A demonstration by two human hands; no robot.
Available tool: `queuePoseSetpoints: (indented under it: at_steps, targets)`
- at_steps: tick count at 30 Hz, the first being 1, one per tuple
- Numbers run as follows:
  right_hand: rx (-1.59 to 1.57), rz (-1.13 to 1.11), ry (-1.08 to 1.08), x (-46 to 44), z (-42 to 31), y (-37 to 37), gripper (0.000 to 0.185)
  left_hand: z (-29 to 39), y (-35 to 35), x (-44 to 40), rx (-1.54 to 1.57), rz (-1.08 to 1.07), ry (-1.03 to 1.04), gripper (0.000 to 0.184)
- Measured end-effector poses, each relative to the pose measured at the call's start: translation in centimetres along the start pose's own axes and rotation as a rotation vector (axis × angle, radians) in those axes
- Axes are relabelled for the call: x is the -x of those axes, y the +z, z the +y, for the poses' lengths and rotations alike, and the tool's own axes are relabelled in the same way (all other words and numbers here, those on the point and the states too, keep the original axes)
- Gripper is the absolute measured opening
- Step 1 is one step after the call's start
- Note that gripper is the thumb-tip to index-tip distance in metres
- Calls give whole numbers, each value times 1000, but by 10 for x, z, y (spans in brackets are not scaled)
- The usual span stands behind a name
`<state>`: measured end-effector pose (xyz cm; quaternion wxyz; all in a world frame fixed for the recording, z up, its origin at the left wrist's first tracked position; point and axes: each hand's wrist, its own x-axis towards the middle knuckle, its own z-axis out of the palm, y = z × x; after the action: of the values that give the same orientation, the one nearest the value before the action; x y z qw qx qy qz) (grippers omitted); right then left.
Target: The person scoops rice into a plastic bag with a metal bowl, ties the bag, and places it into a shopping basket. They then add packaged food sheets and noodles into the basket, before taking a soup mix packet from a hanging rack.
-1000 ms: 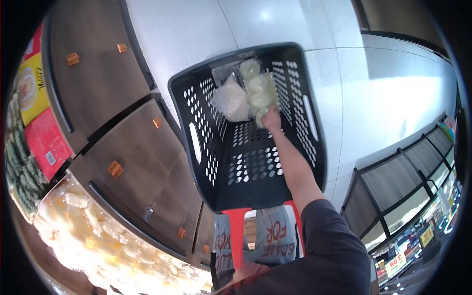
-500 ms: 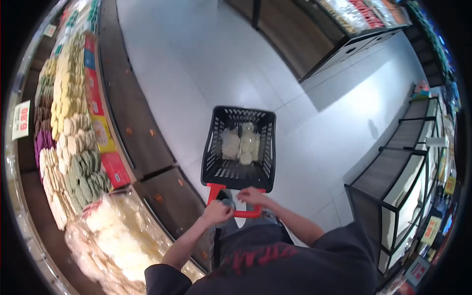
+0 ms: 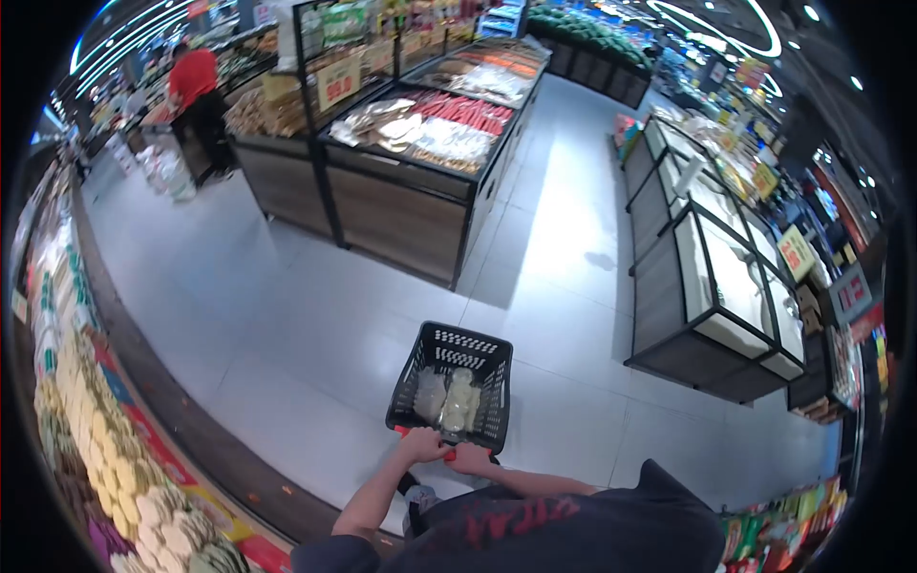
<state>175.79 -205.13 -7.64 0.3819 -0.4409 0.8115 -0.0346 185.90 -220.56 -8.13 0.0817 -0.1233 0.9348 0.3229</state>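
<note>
A black plastic shopping basket with perforated walls stands just ahead of me. My left hand is closed around the left part of its red handle. Close beside it, my right hand grips the same handle farther right. Inside the basket lies a clear bag of pale round items, with another translucent bag to its left. What exactly the bags contain is too small to make out.
Vegetable shelves curve along my left. A display counter with trays of food stands ahead, and glass-sided bins line the right. Pale tiled floor runs between them. A person in a red top stands far left.
My view has lifted and turned toward the aisle, so the basket sits lower in it. My right hand, earlier loose at the handle, is now wrapped round it.
</note>
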Motion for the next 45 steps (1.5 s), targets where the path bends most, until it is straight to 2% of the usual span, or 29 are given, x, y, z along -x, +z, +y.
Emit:
queuePoseSetpoints:
  at_steps: [2,4,5,8,10,12,16,17,25,32,38,40,45]
  targets:
    - [-8,103,116,-15,-9,-11,47,-11,-17,-22,-114,-50,30,56]
    - [14,238,129,-24,-14,-18,44,-17,-38,-46,-122,-81,81,51]
    - [-18,211,146,-29,-15,-27,43,-17,-47,-57,-116,-90,90,46]
    - [-94,332,118,-54,-6,-42,43,-30,-58,-100,-205,-170,100,56]
    - [-130,404,122,-64,4,-56,43,-24,-69,-125,-227,-202,89,54]
    - [-104,330,179,-80,14,-73,39,-22,-80,-150,-210,-201,106,54]
    - [-129,409,157,-104,37,-97,37,-14,-98,-199,-217,-316,44,46]
    - [-103,439,166,-107,42,-105,35,-15,-95,-211,-228,-271,50,43]
    - [-105,435,154,-146,96,-184,32,-6,-110,-313,-226,-312,59,53]
    - [-47,549,170,-210,163,-241,34,7,-135,-419,-154,-341,87,52]
    - [11,599,294,-266,209,-326,36,21,-177,-525,-95,-301,145,55]
    - [12,588,312,-286,228,-351,37,15,-173,-569,-83,-336,102,55]
    - [-8,546,367,-331,270,-432,35,17,-191,-671,-32,-317,200,51]
